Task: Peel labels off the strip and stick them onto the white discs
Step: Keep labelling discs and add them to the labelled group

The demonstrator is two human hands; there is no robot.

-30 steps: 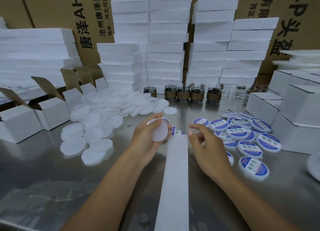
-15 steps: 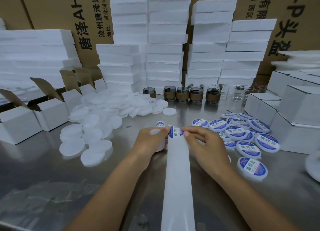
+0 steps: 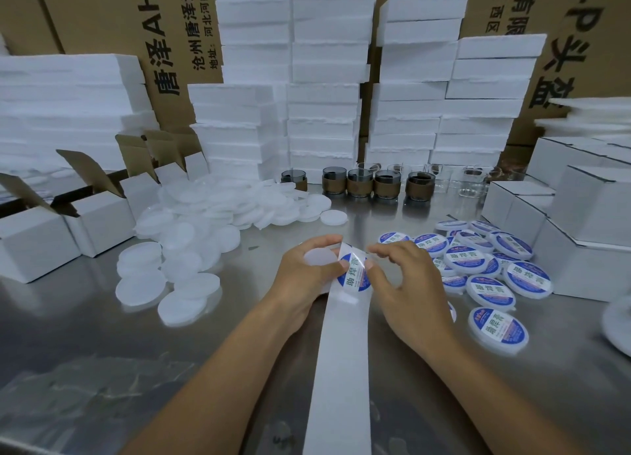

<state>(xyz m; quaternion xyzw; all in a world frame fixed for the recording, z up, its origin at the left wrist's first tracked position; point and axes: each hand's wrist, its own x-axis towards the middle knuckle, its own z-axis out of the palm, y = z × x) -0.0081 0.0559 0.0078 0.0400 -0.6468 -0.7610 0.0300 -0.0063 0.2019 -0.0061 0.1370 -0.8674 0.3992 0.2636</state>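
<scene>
My left hand (image 3: pixel 300 277) grips a plain white disc (image 3: pixel 319 258) and pinches the far end of the white label strip (image 3: pixel 338 369), which runs toward me down the middle of the table. A round blue-and-white label (image 3: pixel 355 272) sits at the strip's far end, partly lifted. My right hand (image 3: pixel 406 284) pinches the label's right edge with thumb and forefinger. A heap of plain white discs (image 3: pixel 205 229) lies to the left. Several labelled discs (image 3: pixel 478 263) lie to the right.
Open white cartons (image 3: pixel 95 222) stand at the left, closed white boxes (image 3: pixel 580 215) at the right. Small dark jars (image 3: pixel 358 183) and clear glass jars (image 3: pixel 474 181) line the back, before stacks of white foam slabs (image 3: pixel 324 96). The metal table (image 3: pixel 102 352) is bare near me.
My hands came together over the strip's end. The left hand lowered its disc beside the strip, and the right hand took the label's edge and lifted it off the strip.
</scene>
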